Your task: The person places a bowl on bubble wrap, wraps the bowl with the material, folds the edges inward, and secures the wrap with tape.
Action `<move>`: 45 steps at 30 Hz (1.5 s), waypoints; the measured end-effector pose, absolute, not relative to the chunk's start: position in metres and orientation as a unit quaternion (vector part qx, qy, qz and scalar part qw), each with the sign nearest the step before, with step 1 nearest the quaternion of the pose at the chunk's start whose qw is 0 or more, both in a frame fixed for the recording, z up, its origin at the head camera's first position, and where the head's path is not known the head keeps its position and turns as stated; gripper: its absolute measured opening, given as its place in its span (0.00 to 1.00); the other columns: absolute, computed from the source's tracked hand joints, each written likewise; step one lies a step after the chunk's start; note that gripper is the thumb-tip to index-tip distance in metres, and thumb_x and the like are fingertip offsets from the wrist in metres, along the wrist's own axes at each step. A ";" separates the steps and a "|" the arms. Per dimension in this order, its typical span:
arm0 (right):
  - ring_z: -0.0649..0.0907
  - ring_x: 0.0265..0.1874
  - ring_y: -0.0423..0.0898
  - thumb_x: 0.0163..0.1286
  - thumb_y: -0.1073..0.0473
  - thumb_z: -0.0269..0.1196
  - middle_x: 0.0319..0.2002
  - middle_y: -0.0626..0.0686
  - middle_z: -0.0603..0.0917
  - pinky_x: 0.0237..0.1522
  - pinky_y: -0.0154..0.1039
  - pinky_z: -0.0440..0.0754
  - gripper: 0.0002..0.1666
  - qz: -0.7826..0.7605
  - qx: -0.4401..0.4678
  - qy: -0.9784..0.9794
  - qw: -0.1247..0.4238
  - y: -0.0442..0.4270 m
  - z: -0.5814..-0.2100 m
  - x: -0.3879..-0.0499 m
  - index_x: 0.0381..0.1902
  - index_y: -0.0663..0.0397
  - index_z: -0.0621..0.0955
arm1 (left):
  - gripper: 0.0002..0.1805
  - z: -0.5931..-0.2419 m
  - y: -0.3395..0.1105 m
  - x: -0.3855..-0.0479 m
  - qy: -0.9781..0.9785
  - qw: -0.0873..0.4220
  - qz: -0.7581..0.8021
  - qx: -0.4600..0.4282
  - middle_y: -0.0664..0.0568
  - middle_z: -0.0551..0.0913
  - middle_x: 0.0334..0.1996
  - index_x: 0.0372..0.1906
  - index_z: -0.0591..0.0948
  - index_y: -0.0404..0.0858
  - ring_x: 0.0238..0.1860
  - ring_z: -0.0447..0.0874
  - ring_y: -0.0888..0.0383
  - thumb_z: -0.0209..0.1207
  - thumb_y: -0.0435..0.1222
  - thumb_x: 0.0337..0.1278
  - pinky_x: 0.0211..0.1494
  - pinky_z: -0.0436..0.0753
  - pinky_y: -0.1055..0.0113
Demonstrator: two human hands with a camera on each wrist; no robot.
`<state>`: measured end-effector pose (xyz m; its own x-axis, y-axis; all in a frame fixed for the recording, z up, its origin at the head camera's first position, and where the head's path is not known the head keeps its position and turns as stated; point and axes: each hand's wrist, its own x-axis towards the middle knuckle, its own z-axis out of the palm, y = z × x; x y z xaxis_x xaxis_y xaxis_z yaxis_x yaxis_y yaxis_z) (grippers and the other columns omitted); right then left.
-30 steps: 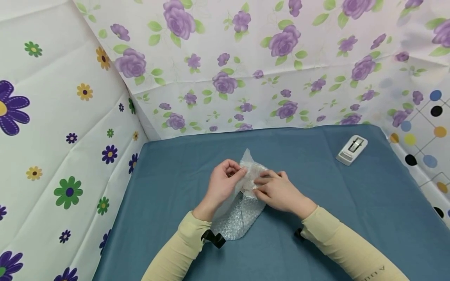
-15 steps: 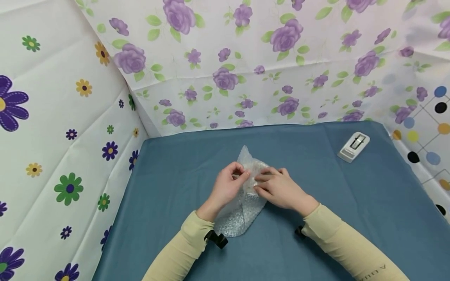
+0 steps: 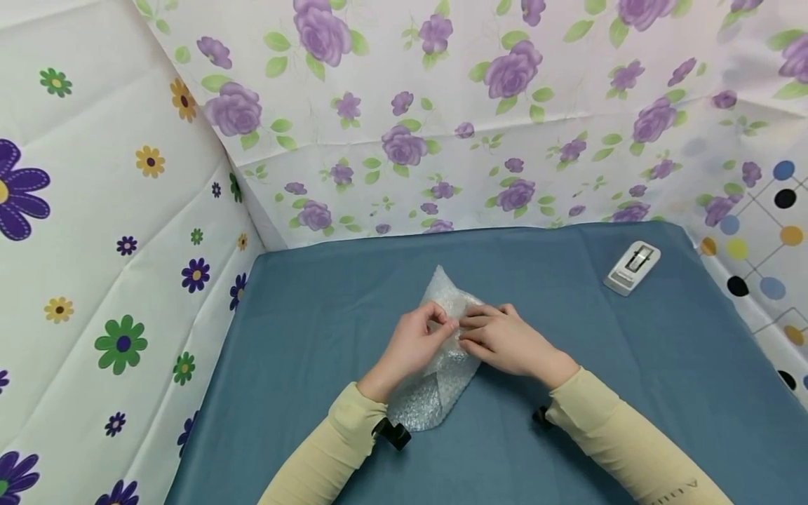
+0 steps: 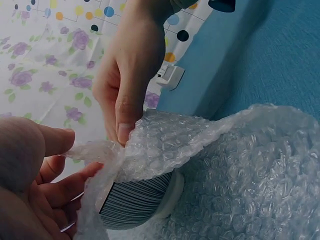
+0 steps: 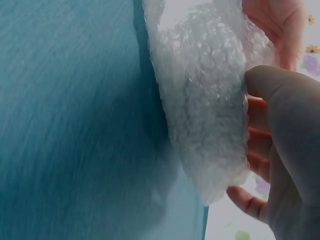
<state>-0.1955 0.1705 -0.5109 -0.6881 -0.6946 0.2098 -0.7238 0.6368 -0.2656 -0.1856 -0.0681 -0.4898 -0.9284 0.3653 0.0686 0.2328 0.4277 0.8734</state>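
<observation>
Pinch: left grip [image 3: 416,340] drawn nearly closed, thumb tip against the fingers, a thin flap of bubble wrap [image 3: 451,363] caught between. In the left wrist view the remaining fingers curve below the thumb, beside the edge of the sheet.

Steadying side: right grip [image 3: 513,345] looser, fingers spread and slightly bent, resting on the upper part of the bundle. Right wrist view has the thumb tip touching the plastic, the little finger out near the bundle's corner.

Gap: tips of both grips close together over the top of the fold, left flap between them.

Contents: striped vessel [image 4: 135,202], fine dark and pale lines with a pale ring at one end, partly covered. It shows under a fold in the left wrist view; whether cup or bowl, cannot tell.

Bundle: lies near the middle of the desk [image 3: 309,330], one pointed corner toward the far edge, a rounded flap toward the wearer.

Cuffs: pale yellow sleeves [image 3: 631,442] on both arms, faint lettering on the right one; small black fitting [image 3: 395,435] at the left wrist.

Far right: white device [image 3: 633,268] with a dark slot, on the desk, well apart from the bundle.

Backdrop: purple-rose sheet [image 3: 353,168] behind; daisy-print sheet [image 3: 82,280] to the left; dotted sheet [image 3: 766,249] to the right.
</observation>
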 end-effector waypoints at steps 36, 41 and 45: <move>0.84 0.61 0.56 0.79 0.56 0.67 0.57 0.54 0.90 0.59 0.62 0.81 0.17 0.202 0.333 -0.911 0.139 0.190 -0.511 -0.194 0.61 0.51 0.90 | 0.11 -0.494 -0.042 -0.183 0.926 -0.032 0.313 0.208 0.60 0.85 0.31 0.33 0.80 0.48 0.37 0.84 0.57 0.67 0.41 0.75 0.50 0.81 0.56; 0.84 0.60 0.57 0.80 0.57 0.65 0.57 0.56 0.89 0.58 0.62 0.82 0.21 0.205 0.324 -0.914 0.135 0.191 -0.510 -0.193 0.67 0.51 0.86 | 0.11 -0.496 -0.039 -0.183 0.925 -0.037 0.309 0.217 0.59 0.85 0.31 0.33 0.80 0.48 0.38 0.85 0.56 0.68 0.41 0.74 0.44 0.81 0.59; 0.84 0.59 0.57 0.81 0.59 0.64 0.56 0.56 0.89 0.57 0.62 0.82 0.22 0.208 0.321 -0.914 0.134 0.191 -0.509 -0.193 0.69 0.51 0.85 | 0.11 -0.496 -0.037 -0.183 0.924 -0.033 0.313 0.215 0.58 0.86 0.32 0.33 0.80 0.48 0.40 0.86 0.55 0.68 0.41 0.74 0.44 0.81 0.60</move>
<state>-0.1930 0.1907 -0.5093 -0.7586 -0.5311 0.3774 -0.6421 0.7079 -0.2943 -0.1830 -0.0371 -0.4963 -0.9051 0.3772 0.1962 0.4188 0.7112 0.5646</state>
